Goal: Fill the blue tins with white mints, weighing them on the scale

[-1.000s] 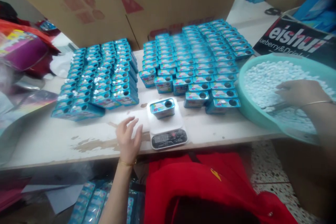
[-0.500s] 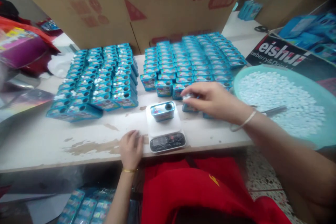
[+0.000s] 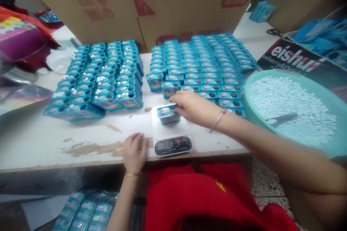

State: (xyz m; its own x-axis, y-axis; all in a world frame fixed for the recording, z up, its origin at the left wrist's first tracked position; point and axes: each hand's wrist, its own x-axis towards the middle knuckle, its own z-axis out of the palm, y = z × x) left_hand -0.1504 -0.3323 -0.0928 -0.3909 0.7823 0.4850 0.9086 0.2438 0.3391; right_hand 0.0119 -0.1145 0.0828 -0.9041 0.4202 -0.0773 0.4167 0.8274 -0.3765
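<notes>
A blue tin (image 3: 168, 114) sits on the white digital scale (image 3: 172, 135) near the table's front edge. My right hand (image 3: 189, 106) is at the tin's right end, over its round opening, with thumb and fingers curled together; whatever they hold is hidden. My left hand (image 3: 135, 151) rests on the table edge just left of the scale, fingers bent and not clearly around anything. Rows of blue tins (image 3: 105, 75) with white pieces on many tops stand at the left. More blue tins (image 3: 197, 63) stand in rows behind the scale.
A turquoise basin (image 3: 248, 95) of white pieces, with a metal scoop (image 3: 284, 118) in it, is at the right. Behind it is a black printed box (image 3: 290, 56) of blue tins. A large cardboard box (image 3: 114, 14) stands at the back.
My right hand has moved left and slightly down from beside the tin rows to the opening of the tin on the scale. My left hand has stayed beside the scale.
</notes>
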